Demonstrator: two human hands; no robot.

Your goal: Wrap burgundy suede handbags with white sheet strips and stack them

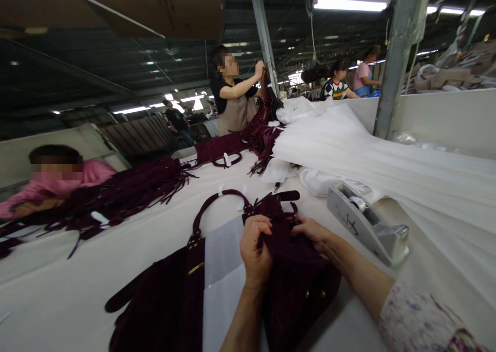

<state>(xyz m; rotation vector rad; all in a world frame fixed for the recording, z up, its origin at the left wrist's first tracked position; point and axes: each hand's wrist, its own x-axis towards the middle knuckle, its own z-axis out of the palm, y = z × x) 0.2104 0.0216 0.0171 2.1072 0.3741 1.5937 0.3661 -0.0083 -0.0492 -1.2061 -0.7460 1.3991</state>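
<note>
Nearest you, a dark maroon, suede-like fabric handbag [163, 300] lies across the tabletop [65, 295], its long axis running from lower left to upper right, its slim arched handle [204, 205] pointing away from you. Your left hand [256, 251] curls its fingers tightly on the upper right part; your right hand [313, 234] pinches the edge beside it, fingertips partly hidden. Smooth white sheeting [222, 254] runs down the middle, between the handle's ends. Near your right forearm sits a boxy grey tape dispenser [364, 225].
</note>
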